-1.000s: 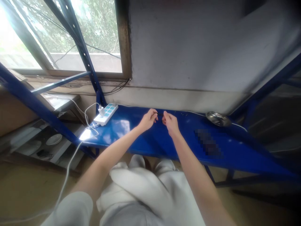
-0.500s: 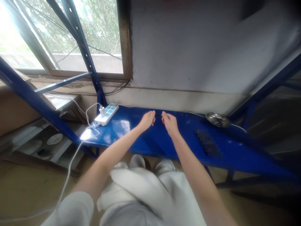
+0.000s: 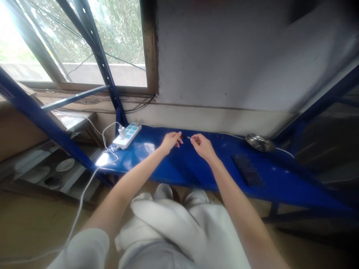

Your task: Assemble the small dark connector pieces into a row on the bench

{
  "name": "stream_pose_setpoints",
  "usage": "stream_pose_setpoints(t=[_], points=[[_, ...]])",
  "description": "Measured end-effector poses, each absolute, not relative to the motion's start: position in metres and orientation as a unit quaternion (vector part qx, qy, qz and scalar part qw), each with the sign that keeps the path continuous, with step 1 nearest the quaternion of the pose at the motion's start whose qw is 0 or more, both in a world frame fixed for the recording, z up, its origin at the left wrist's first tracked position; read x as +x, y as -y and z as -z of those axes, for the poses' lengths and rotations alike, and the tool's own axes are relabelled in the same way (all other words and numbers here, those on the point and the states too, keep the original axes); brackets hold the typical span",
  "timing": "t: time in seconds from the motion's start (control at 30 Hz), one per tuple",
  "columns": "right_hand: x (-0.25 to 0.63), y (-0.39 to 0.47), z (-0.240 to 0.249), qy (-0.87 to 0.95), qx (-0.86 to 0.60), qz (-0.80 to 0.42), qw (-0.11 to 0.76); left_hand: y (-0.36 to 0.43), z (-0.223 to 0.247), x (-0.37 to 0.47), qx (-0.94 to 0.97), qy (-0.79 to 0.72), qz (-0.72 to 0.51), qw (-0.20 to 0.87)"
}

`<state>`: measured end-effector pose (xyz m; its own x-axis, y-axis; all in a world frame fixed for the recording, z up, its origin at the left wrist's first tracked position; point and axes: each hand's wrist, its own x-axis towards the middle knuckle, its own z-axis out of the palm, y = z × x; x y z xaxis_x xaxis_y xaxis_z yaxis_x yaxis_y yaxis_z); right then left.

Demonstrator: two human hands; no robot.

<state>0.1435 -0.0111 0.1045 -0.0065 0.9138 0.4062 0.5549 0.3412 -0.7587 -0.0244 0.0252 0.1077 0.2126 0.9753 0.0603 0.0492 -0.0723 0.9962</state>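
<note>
One left hand (image 3: 171, 142), one right hand (image 3: 203, 145), half-closed, pinching dark rod (image 3: 186, 137)

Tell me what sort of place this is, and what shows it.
Probably a workshop or storage room: a blue metal bench against a bare wall, a perforated blue upright, and a white power strip on the bench.

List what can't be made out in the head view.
Head view:
Thin dark object: ends apparently covered by the left hand and right hand; too small to identify.
Dark item on the blue table: blurred into blocks.
Tiny bits near the table's far edge: too small.
White cable: cut off by left edge.
</note>
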Motion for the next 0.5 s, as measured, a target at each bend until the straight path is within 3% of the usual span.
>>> stream_pose_setpoints(t=[0.27,0.4,0.5], points=[[0.147,0.008,-0.102,0.737,-0.533,-0.125,0.396,-0.027,-0.107,-0.023,0.594,-0.456,-0.512,0.421],[0.152,0.002,-0.097,0.703,-0.552,-0.108,0.436,-0.027,-0.104,-0.025,0.623,-0.451,-0.49,0.411],[0.147,0.003,-0.096,0.695,-0.539,-0.162,0.449,-0.024,-0.1,-0.02,0.664,-0.415,-0.442,0.438]])
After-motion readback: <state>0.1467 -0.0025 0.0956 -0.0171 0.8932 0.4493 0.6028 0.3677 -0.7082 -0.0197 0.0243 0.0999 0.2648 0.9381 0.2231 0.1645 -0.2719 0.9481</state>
